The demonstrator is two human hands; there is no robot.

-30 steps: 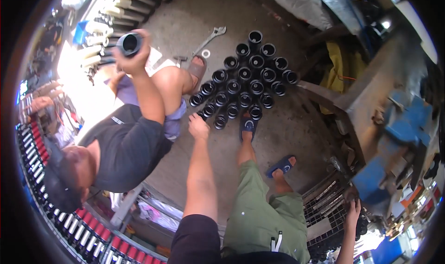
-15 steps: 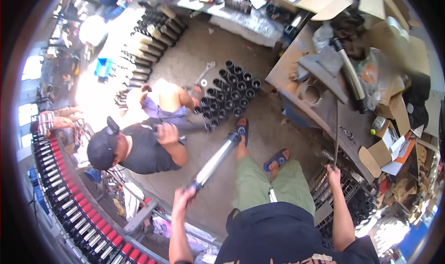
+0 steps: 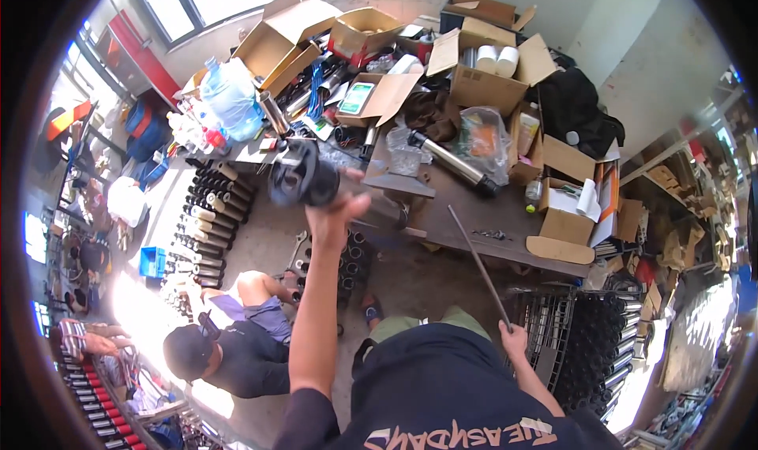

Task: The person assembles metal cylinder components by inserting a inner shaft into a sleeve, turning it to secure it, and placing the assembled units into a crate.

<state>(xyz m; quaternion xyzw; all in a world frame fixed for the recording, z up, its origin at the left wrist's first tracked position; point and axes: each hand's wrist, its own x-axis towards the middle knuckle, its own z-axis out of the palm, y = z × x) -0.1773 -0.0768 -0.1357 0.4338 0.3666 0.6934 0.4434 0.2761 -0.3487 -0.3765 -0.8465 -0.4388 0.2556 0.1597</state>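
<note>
Head view: left hand [image 3: 335, 213] grips a black cylinder [image 3: 304, 174]; right hand [image 3: 513, 341] clasps a thin rod [image 3: 478, 264].

Left hand [image 3: 335, 213] raised on outstretched arm, fingers gripping; right hand [image 3: 513, 341] low, fist closed.

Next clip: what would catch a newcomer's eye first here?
The person's left hand, raised mid-frame, grips a dark cylindrical part above the floor. The right hand holds a thin metal rod slanting up toward the cluttered workbench, piled with open cardboard boxes. At lower left another person crouches beside black tubes laid in rows.
</note>
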